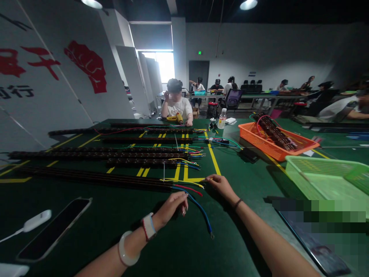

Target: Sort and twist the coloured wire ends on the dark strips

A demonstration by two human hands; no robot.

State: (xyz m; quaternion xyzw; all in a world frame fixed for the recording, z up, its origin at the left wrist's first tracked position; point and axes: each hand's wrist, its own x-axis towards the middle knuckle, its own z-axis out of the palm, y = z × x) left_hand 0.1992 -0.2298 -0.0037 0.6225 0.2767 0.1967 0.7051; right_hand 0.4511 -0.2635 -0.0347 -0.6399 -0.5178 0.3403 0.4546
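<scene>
My left hand (173, 204) has its fingers curled, with thumb and forefinger closed at the blue wire (204, 211), whose free end carries a ring terminal. My right hand (221, 186) is pinched beside the tip of the yellow wire (193, 183); what lies between its fingertips is too small to make out. These wires and a red wire (190, 189) come out of a long dark cable bundle (100, 179), bound with a thin white tie. Farther back lie more dark bundles (95, 154) with coloured wire ends.
An orange basket (253, 143) holding a coiled dark bundle and a light green basket (305, 177) stand right. A phone (54, 229) and white plug (37, 220) lie left. Across the table, a person (177, 104) sits near a yellow heat gun (175, 118) and a bottle (222, 119).
</scene>
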